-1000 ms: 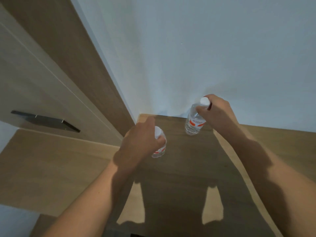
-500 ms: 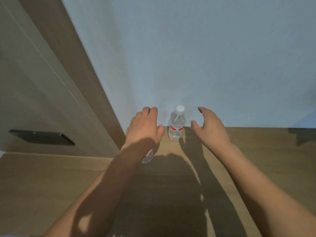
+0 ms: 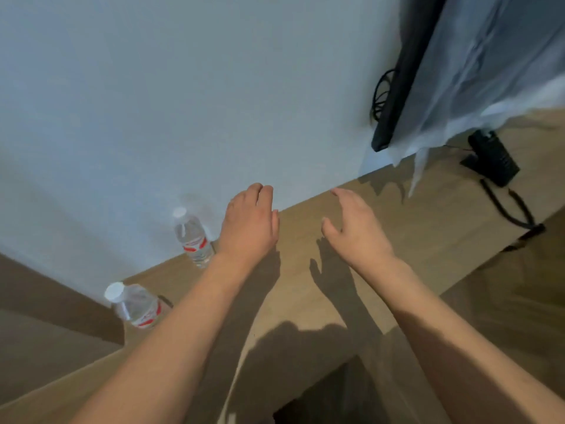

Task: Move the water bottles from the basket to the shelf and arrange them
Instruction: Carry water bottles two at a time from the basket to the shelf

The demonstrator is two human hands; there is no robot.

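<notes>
Two clear water bottles with white caps and red-and-white labels stand on the wooden shelf (image 3: pixel 305 289) at its left end. One bottle (image 3: pixel 193 238) is against the wall; the other bottle (image 3: pixel 137 306) is nearer to me, by the left edge. My left hand (image 3: pixel 250 224) hovers just right of the far bottle, empty, palm down with fingers loosely together. My right hand (image 3: pixel 351 228) is further right over bare shelf, empty with fingers spread. The basket is out of sight.
A pale wall rises behind the shelf. At the upper right hangs a dark flat screen (image 3: pixel 397 87) under translucent plastic sheeting (image 3: pixel 489 71). A black telephone (image 3: pixel 492 157) with a coiled cord sits on the shelf at the far right. A dark opening (image 3: pixel 330 402) lies below the shelf's front edge.
Both hands let go of the bottles and drew away to the right. The view swung right, so the bottles now sit at the left and the screen and telephone have appeared.
</notes>
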